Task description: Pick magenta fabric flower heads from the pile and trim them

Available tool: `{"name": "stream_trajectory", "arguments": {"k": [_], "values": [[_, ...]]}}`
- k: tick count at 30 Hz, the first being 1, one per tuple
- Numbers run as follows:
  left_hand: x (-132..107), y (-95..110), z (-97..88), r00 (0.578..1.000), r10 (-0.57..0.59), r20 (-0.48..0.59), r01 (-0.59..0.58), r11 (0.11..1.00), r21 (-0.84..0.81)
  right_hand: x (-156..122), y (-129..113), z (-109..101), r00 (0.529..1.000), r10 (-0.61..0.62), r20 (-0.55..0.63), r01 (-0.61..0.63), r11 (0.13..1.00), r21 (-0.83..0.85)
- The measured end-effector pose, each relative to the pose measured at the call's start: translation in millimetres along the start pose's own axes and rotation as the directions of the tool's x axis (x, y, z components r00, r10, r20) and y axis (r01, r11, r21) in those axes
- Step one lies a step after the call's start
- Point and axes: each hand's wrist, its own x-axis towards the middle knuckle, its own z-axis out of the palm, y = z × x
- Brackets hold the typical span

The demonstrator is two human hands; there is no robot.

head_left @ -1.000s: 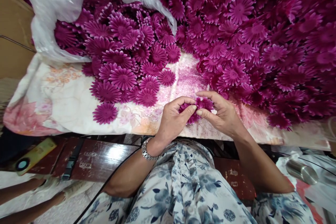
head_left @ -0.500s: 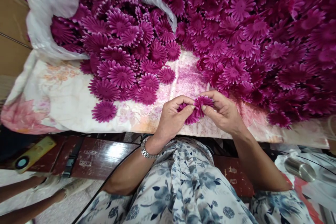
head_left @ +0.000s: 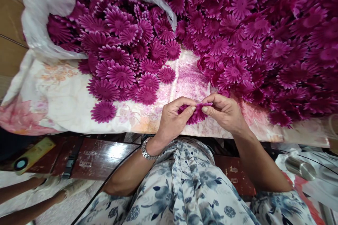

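My left hand (head_left: pixel 173 119) and my right hand (head_left: pixel 224 112) meet at the near edge of a cloth-covered table (head_left: pixel 60 102). Both pinch the same small stack of magenta fabric flowers (head_left: pixel 196 114), thumbs and forefingers closed on it. The top flower is tipped up on edge between my fingertips. A silver watch (head_left: pixel 148 151) sits on my left wrist. A large heap of the same flowers (head_left: pixel 264 38) lies just beyond my right hand.
A clear plastic bag (head_left: pixel 52 3) spills more magenta flowers (head_left: pixel 121 52) onto the floral cloth at the left. One flower (head_left: pixel 103 111) lies alone near the cloth's edge. A metal cylinder (head_left: pixel 299 167) lies at lower right, a yellow tool (head_left: pixel 33 154) at lower left.
The top flower of the stack has been turned from lying flat to standing on edge between my fingers. My hands have stayed in the same spot.
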Motion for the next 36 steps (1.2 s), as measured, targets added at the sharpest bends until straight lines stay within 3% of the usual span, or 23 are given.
{"name": "stream_trajectory", "arguments": {"k": [4, 9, 13, 16, 20, 24, 27, 29, 31, 32, 34, 36], "values": [[1, 1, -1.3, 0.999, 0.02, -0.038, -0.019, 1.0, 0.019, -2, -1, -2, 0.995, -0.042, -0.094, 0.023, 0.982, -0.19], [3, 6, -8.0, 0.987, 0.05, -0.153, -0.05, 0.999, 0.002, -1, -7, -8, 0.971, -0.184, -0.15, 0.086, 0.862, -0.499], [0, 16, -7.0, 0.997, 0.049, -0.059, -0.044, 0.996, 0.083, 4, -11, -5, 0.95, -0.276, -0.143, 0.143, 0.797, -0.587], [0, 20, -2.0, 0.999, 0.027, 0.033, -0.031, 0.989, 0.144, 6, -13, 0, 0.952, -0.279, -0.127, 0.163, 0.811, -0.562], [4, 17, 1.9, 0.992, 0.024, 0.123, -0.048, 0.979, 0.198, 7, -13, 4, 0.981, -0.187, -0.056, 0.148, 0.898, -0.414], [7, 12, 1.5, 0.993, -0.021, 0.114, 0.006, 0.991, 0.133, 5, -8, 4, 0.998, -0.068, 0.01, 0.069, 0.983, -0.173], [8, 9, 1.0, 0.996, -0.072, 0.049, 0.071, 0.997, 0.03, 3, -7, -2, 0.991, -0.111, -0.081, 0.1, 0.987, -0.127], [8, 8, 0.4, 0.996, -0.091, 0.021, 0.091, 0.996, -0.014, 2, -9, -15, 0.972, -0.165, -0.167, 0.127, 0.968, -0.216], [8, 6, -0.8, 0.994, -0.107, 0.015, 0.107, 0.994, -0.035, 3, -11, -37, 0.928, -0.269, -0.259, 0.134, 0.887, -0.441], [8, 5, -1.5, 0.994, -0.111, 0.017, 0.111, 0.993, -0.041, 3, -13, -50, 0.887, -0.35, -0.302, 0.106, 0.789, -0.605], [8, 2, -2.9, 0.994, -0.106, 0.023, 0.107, 0.993, -0.044, 4, -17, -77, 0.772, -0.551, -0.316, -0.03, 0.464, -0.885], [8, 0, -3.2, 0.996, -0.086, 0.034, 0.087, 0.996, -0.027, 4, -22, -92, 0.682, -0.69, -0.245, -0.164, 0.182, -0.969]]}}
